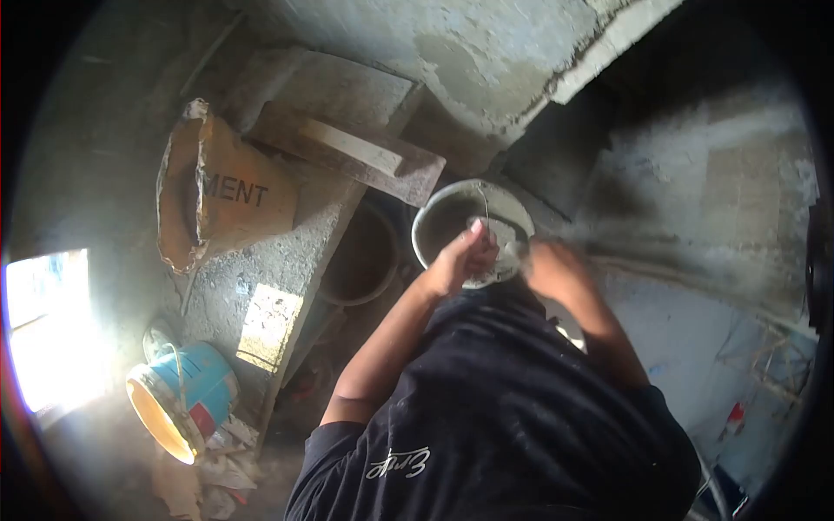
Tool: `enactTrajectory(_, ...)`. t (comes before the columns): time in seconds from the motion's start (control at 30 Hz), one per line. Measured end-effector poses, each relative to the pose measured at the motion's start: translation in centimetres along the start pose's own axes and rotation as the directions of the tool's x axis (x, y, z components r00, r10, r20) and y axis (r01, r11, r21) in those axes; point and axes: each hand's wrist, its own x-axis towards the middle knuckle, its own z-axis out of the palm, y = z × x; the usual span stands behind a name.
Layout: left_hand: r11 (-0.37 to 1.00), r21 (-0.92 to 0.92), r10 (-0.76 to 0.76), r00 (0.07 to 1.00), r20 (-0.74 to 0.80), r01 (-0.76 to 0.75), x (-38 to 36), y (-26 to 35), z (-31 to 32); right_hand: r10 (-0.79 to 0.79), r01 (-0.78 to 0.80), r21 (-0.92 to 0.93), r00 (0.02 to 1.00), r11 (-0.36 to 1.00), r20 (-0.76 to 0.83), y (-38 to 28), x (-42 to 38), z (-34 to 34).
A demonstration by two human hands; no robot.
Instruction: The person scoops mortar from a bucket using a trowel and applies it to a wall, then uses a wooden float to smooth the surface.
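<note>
So we've got both hands working right up in front of the dark shirt, at a round bucket (pixel 441 206) with wet-looking grey stuff inside. Our left hand (pixel 465 259) is over the near left part of the opening, fingers curled in with the thumb on top, and it looks closed on the thin wire handle (pixel 486 201) that runs down into it. Our right hand (pixel 554 267) is just beside the bucket's right rim, but it's blurry, so we honestly can't tell if it's holding anything. Between the two hands there's a pale lump (pixel 512 249) in the bucket. Just left of the left hand, a second, darker bucket (pixel 393 280) sits in shadow. Ahead and to the left of that hand, a flat float (pixel 419 174) with a pale grip lies slanted, its near end sticking out past the edge of the rough grey surface (pixel 224 300). Further left of the hand, we've got a brown bag (pixel 248 193) with "MENT" printed on it, its ragged mouth open. Way off to the left and closer to our body, a turquoise bucket (pixel 201 378) lies tipped over, yellowish inside.
</note>
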Motion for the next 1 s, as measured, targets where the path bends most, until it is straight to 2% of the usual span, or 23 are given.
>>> enactTrajectory(0.03, 0.999, 0.029, -0.023, 0.997, -0.073, 0.025, -0.6, 0.5, 0.4, 0.05, -0.05, 0.03, 0.998, 0.998, 0.03, -0.7, -1.4, -2.1)
enactTrajectory(0.1, 0.996, 0.086, -0.017, 0.999, -0.031, 0.019, -1.7, 1.6, -0.2, 0.131, -0.152, 0.166, 0.983, 0.974, 0.129, -0.5, -3.9, -4.7)
enactTrajectory(0.17, 0.995, 0.094, -0.02, 0.998, 0.061, 0.014, -2.4, 2.3, -1.1, 0.09, -0.111, 0.266, 0.992, 0.958, 0.089, 0.8, -6.9, -5.9)
enactTrajectory(0.2, 0.989, 0.141, -0.056, 0.998, 0.031, 0.051, -3.1, 2.9, -1.0, 0.122, -0.18, 0.381, 0.977, 0.907, 0.172, 1.6, -7.8, -6.1)
enactTrajectory(0.23, 0.987, 0.151, -0.07, 0.996, 0.047, 0.062, -3.7, 3.1, -0.6, 0.188, -0.366, 0.524, 0.913, 0.769, 0.361, 2.3, -8.6, -6.2)
enactTrajectory(0.3, 0.979, 0.191, -0.079, 0.996, 0.034, 0.071, -4.6, 3.6, -0.3, 0.113, -0.386, 0.718, 0.91, 0.579, 0.398, 4.7, -10.4, -4.2)
enactTrajectory(0.37, 0.968, 0.227, -0.128, 0.989, 0.076, 0.108, -5.2, 3.4, -1.3, 0.27, -0.381, 0.882, 0.912, 0.277, 0.309, 5.9, -13.3, -0.2)
enactTrajectory(0.4, 0.964, 0.239, -0.145, 0.985, 0.096, 0.119, -5.6, 3.6, -1.7, 0.307, -0.398, 0.902, 0.891, 0.169, 0.335, 6.1, -14.2, 1.3)
enactTrajectory(0.43, 0.959, 0.248, -0.166, 0.98, 0.111, 0.134, -6.1, 3.7, -2.0, 0.112, -0.287, 0.951, 0.955, 0.113, 0.275, 4.2, -14.9, 0.6)
enactTrajectory(0.5, 0.962, 0.233, -0.172, 0.98, 0.103, 0.145, -6.9, 3.9, -2.4, 0.012, -0.167, 0.982, 0.986, 0.086, 0.167, 4.9, -16.1, 3.9)
enactTrajectory(0.63, 0.97, 0.188, -0.165, 0.985, 0.053, 0.153, -8.2, 4.0, -3.0, 0.087, -0.268, 0.958, 0.962, 0.1, 0.26, 2.1, -16.8, 4.1)
enactTrajectory(0.7, 0.971, 0.189, -0.157, 0.986, 0.056, 0.144, -8.5, 3.6, -3.8, 0.227, -0.146, 0.853, 0.973, 0.502, 0.034, 0.0, -16.0, 3.3)
enactTrajectory(0.73, 0.973, 0.178, -0.161, 0.984, 0.07, 0.147, -8.6, 3.5, -4.2, 0.312, -0.257, 0.709, 0.948, 0.656, 0.055, -1.5, -15.9, 1.6)
enactTrajectory(0.77, 0.974, 0.166, -0.168, 0.982, 0.085, 0.152, -8.6, 3.4, -4.4, 0.318, -0.259, 0.707, 0.947, 0.658, 0.051, -1.8, -15.6, 1.6)
enactTrajectory(0.83, 0.979, 0.137, -0.165, 0.983, 0.085, 0.153, -8.8, 3.3, -4.6, 0.271, -0.091, 0.52, 0.921, 0.85, -0.281, -2.0, -15.2, 1.8)
enactTrajectory(1.0, 0.989, 0.1, -0.114, 0.993, 0.027, 0.11, -9.3, 3.6, -5.8, 0.226, -0.049, 0.4, 0.884, 0.915, -0.41, -3.0, -14.3, 0.4)
